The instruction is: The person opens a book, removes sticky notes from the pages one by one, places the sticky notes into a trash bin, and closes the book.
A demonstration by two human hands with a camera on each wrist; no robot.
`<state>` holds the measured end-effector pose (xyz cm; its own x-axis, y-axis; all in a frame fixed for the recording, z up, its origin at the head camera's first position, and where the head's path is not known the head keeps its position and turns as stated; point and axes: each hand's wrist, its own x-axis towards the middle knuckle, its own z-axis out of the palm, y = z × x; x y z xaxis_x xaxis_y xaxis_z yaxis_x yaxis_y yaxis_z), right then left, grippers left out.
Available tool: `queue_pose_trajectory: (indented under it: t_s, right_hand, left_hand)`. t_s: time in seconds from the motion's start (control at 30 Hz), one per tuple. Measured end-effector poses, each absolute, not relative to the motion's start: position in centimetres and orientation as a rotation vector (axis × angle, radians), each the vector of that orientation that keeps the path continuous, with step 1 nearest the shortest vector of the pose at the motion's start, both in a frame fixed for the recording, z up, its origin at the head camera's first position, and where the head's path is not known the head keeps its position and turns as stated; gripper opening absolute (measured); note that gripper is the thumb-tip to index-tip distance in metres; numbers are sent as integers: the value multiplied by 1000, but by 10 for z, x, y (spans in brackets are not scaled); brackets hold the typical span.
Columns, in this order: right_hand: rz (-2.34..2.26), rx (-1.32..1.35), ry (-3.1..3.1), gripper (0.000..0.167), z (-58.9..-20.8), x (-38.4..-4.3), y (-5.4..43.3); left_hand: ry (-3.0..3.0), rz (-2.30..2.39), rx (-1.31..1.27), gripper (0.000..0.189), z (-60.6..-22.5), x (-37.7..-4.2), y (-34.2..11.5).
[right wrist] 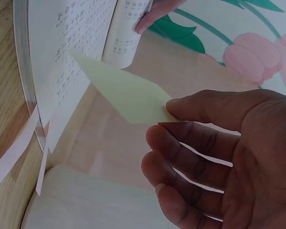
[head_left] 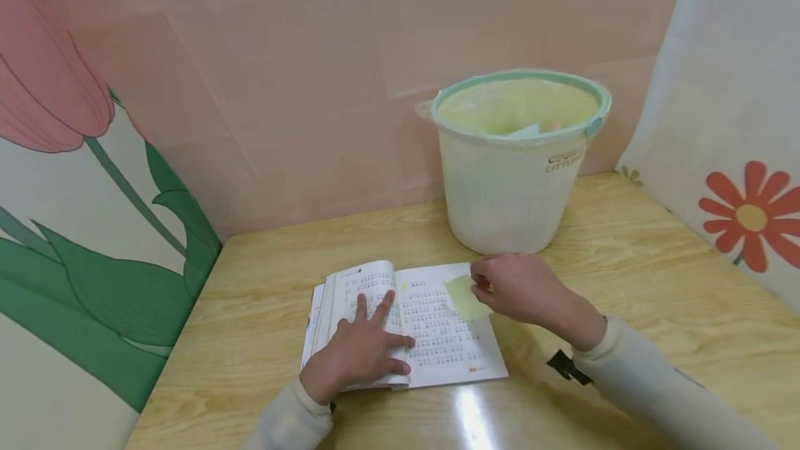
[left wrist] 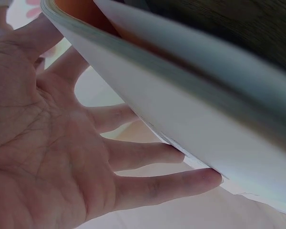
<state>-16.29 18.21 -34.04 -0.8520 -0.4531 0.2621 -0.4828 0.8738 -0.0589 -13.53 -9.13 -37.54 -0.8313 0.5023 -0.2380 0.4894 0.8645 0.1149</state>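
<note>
Over the open book (head_left: 444, 367), a pinched yellow note (head_left: 464, 298)

From the head, we see the right hand (head_left: 520, 289) pinch the squarish note, hiding some printing too small to read; apart, the left hand (head_left: 361, 347) spreads across both pages. The bucket (head_left: 503, 189) behind reads "LITTLE". From the left wrist, we see straight fingers. From the right wrist, the note's long diagonal points up-left from thumb toward page; pink strips (right wrist: 16, 149) jut out.

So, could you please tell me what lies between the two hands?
In the head view, the book's right page lies between the left hand and right hand, as does the note the right hand pinches.
</note>
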Motion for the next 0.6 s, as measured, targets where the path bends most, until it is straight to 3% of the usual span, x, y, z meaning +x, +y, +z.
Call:
queue_pose_trajectory:
  t_s: [0.6]
  right_hand:
    - [185,697,-2823,19,-334,-163,185]
  left_hand:
    - [2788,54,774,40,-378,-136,-92]
